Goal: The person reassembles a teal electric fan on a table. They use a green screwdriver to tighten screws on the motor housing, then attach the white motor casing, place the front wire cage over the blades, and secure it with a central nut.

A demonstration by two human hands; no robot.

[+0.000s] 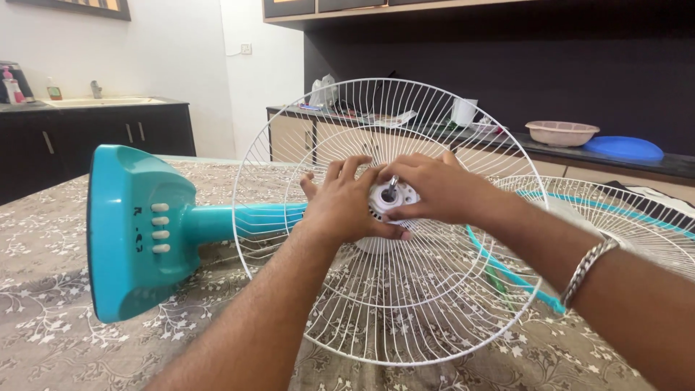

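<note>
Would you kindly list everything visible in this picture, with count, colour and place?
fan base: one, teal, lying on the table at left
rear grille: one, white wire, upright at centre
motor hub: one, white, with metal shaft, grille centre
front grille: one, white with teal rim, lying at right
tablecloth: one, beige floral
bowl: one, pink, counter behind
lid: one, blue, beside the bowl
bracelet: one, silver, right wrist
left hand: on the hub
right hand: on the hub

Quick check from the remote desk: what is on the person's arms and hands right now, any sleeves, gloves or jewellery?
Both forearms are bare, with no sleeves in view and no gloves. The left hand shows no rings or wristwear. The right hand has a silver chain-link bracelet at its wrist. No watch, cables or markings are visible.
</note>
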